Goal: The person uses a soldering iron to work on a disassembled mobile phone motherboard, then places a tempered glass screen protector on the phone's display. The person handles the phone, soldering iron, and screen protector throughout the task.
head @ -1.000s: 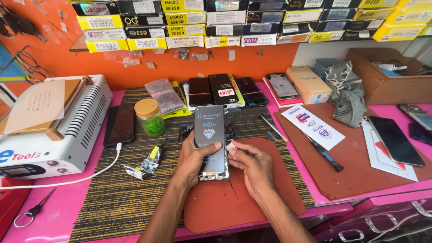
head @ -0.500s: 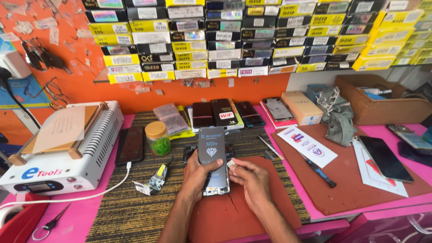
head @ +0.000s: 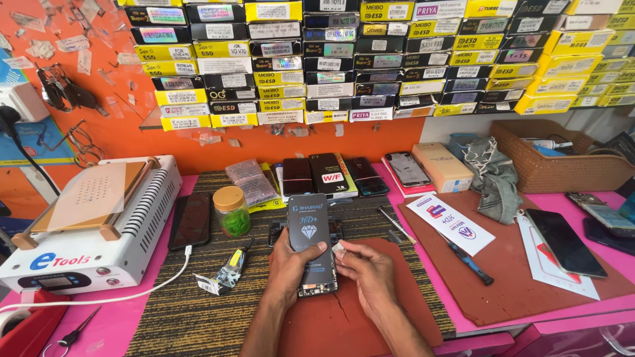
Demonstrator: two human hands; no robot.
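A dark flat packet [head: 309,228] with a pale diamond mark stands upright on top of an opened phone [head: 317,281], whose bare circuit edge shows below it on the reddish-brown mat [head: 370,317] near the front of the worktop [head: 132,324]. The left hand [head: 291,268] wraps the packet and phone from the left side, thumb across the front. The right hand [head: 370,274] lies just beside them, its fingers [head: 344,251] pinched narrow on a small pale scrap at the packet's right edge. The step in hand looks like steadying the phone and picking at a tab or wipe; the next move seems to call for a light, clean pull with the left hand holding the stack square.

Just behind the packet lies another opened phone body [head: 274,231], partly hidden. To the left stand a small jar with a tan lid [head: 231,211], a black phone [head: 192,220] lying flat and a small tube [head: 233,268] on the striped mat. Further left sits a white heating machine [head: 92,225] with its cable trailing across the worktop. To the right lie a thin tool [head: 395,225], a printed card [head: 450,223], a dark-handled screwdriver [head: 468,261] and a dark screen panel [head: 565,243]. The thin tool lies near the right hand's reach.
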